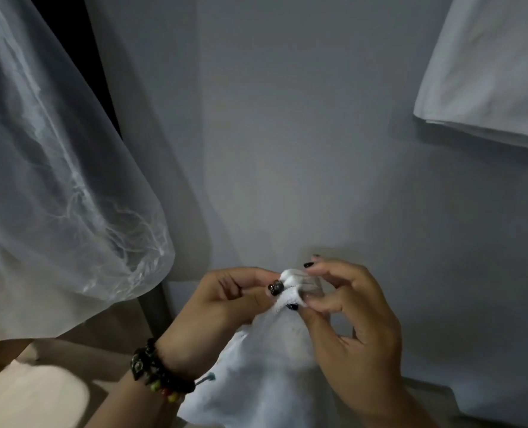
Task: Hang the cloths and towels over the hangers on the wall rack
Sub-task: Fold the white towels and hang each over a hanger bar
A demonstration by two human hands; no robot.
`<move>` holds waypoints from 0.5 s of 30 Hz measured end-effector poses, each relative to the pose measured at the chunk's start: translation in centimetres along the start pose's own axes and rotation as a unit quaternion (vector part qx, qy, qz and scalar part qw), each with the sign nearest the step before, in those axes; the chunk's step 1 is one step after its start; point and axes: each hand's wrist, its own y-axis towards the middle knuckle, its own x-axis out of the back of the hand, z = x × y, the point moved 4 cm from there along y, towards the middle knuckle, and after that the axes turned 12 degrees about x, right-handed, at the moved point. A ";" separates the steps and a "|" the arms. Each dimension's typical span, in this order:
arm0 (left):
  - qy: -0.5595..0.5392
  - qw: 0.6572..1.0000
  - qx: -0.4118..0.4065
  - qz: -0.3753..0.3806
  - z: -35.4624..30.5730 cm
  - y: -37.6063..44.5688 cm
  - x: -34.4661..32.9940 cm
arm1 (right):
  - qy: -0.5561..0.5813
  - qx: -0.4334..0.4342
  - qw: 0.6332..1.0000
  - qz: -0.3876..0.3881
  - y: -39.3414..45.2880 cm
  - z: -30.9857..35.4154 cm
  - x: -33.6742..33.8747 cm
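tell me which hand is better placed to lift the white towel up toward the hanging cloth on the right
Probably the right hand. Both hands pinch the bunched top of the white fluffy towel, but the right sits nearer the white folded cloth hanging upper right; the left hand is farther.

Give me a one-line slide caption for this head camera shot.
Both hands, left hand and right hand, pinch the top edge of a white terry towel before a grey wall.
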 end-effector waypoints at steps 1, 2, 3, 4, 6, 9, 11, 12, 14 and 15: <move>0.007 1.000 -0.002 -0.014 0.0 0.1 -0.2 | -0.007 0.008 1.000 -0.002 0.0 0.0 0.1; 0.013 0.999 -0.008 -0.031 0.0 0.3 -0.4 | -0.014 0.013 1.000 -0.006 -0.1 0.0 0.2; 0.018 0.999 -0.015 -0.046 0.0 0.4 -0.6 | -0.019 0.015 1.000 -0.011 -0.2 0.0 0.3; 0.019 0.998 -0.024 -0.058 0.0 0.5 -0.8 | -0.021 0.015 1.000 -0.014 -0.3 0.0 0.4; 0.028 0.997 -0.043 -0.066 0.0 0.5 -1.3 | -0.024 0.013 0.999 -0.016 -0.2 0.1 0.8; 0.084 0.990 -0.088 -0.070 -0.3 0.4 -1.8 | -0.036 -0.009 0.999 0.007 0.1 0.2 1.2; 0.119 0.983 -0.117 -0.081 -0.5 0.3 -2.0 | 0.009 -0.084 0.996 0.018 0.1 -0.2 1.3; 0.125 0.979 -0.132 -0.087 -0.6 0.2 -2.1 | 0.043 -0.141 0.989 0.022 0.0 -0.6 1.3; 0.103 0.979 -0.149 -0.095 -0.7 0.0 -2.2 | 0.062 -0.203 0.975 0.071 0.0 -1.0 1.3; 0.093 0.980 -0.148 -0.095 -0.5 0.0 -2.1 | 0.039 -0.192 0.975 0.108 0.1 -1.0 1.4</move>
